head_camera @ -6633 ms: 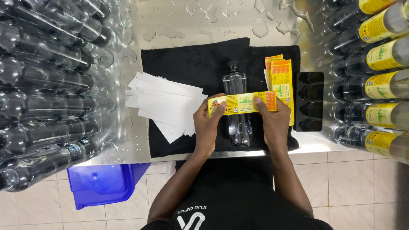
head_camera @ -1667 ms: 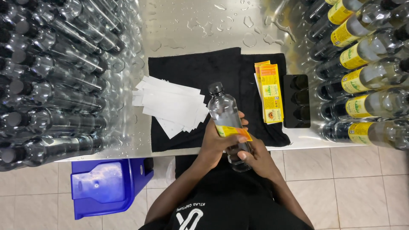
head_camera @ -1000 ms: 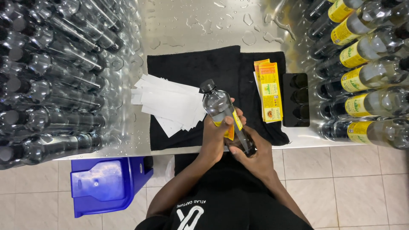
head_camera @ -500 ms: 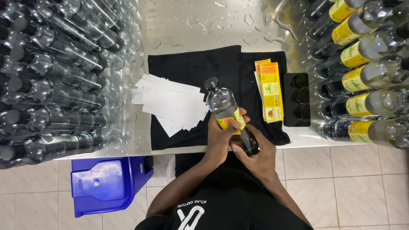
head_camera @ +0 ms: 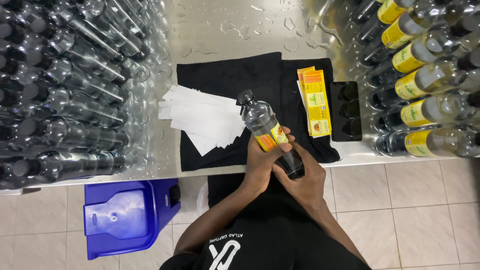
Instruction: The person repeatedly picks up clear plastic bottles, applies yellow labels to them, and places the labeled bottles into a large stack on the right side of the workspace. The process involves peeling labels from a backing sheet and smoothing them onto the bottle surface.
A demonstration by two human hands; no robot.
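left hand (head_camera: 262,162): fingers wrapped round the lower half of the clear bottle (head_camera: 267,131), thumb pressed on the yellow label (head_camera: 271,137)
right hand (head_camera: 302,175): cupping the bottle's base from the right, fingers closed on it
bottle position: held tilted over the near edge of the black cloth (head_camera: 225,80), dark cap pointing up-left, base toward the person
label: partly wrapped on the bottle's middle, yellow with orange
white strips (head_camera: 200,117): loose fanned pile on the cloth, just left of the bottle, hanging over the cloth's left edge
label stack (head_camera: 315,102): yellow-orange labels lying on the cloth right of the bottle, apart from both hands
black tray (head_camera: 346,111): just beside the label stack, on the desk (head_camera: 220,25)
desk surface: shiny metal, water drops at far side
unlabelled bottles (head_camera: 60,90): many lying on their sides, left
labelled bottles (head_camera: 425,85): rows with yellow labels, right
blue bin (head_camera: 125,215): on the tiled floor, below the desk's left part
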